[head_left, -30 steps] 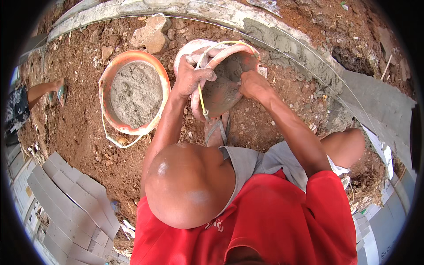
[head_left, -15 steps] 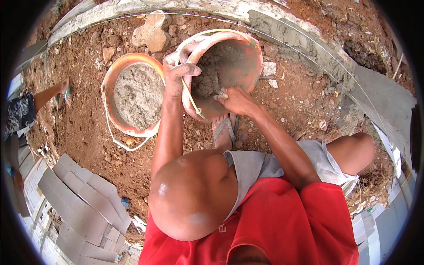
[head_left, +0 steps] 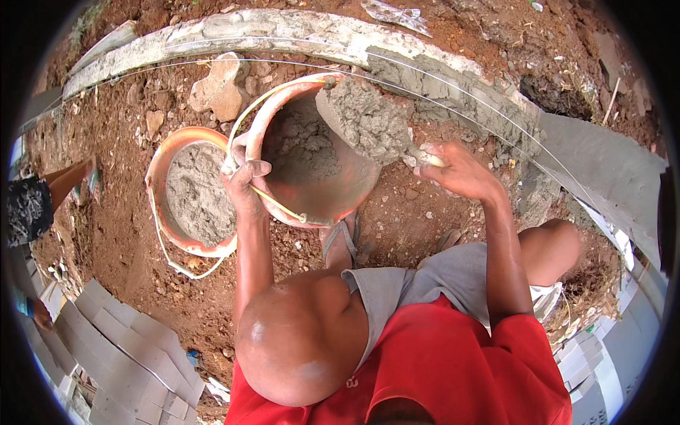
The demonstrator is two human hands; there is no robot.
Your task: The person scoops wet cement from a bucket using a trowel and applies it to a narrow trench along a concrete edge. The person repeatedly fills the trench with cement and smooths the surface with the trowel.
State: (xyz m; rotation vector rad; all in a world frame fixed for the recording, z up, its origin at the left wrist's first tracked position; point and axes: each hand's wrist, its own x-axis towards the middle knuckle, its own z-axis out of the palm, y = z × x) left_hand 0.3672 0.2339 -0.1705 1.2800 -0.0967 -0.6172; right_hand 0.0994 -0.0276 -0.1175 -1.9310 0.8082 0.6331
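Observation:
My left hand [head_left: 244, 175] grips the left rim of a tilted orange bucket [head_left: 361, 185], whose mouth faces up and toward me. Inside it lies wet grey mortar [head_left: 306, 149], and its yellow handle [head_left: 244, 117] hangs over my left wrist. My right hand [head_left: 460, 170] is closed round the pale handle of a trowel [head_left: 429, 159]. A thick heap of mortar [head_left: 365, 120] covers the trowel's blade, which is held over the bucket's right rim; the metal under it is mostly hidden.
A second orange bucket [head_left: 161, 212], full of mortar, stands to the left. Beyond lies a low curved wall [head_left: 283, 27] partly coated in mortar, with a string [head_left: 453, 99] stretched along it. Stones lie about, one large stone [head_left: 221, 88]. Another person's leg [head_left: 69, 180] is at far left.
The trowel has come up out of the tilted bucket loaded with mortar. My right hand has moved right with it. My left hand still grips the rim.

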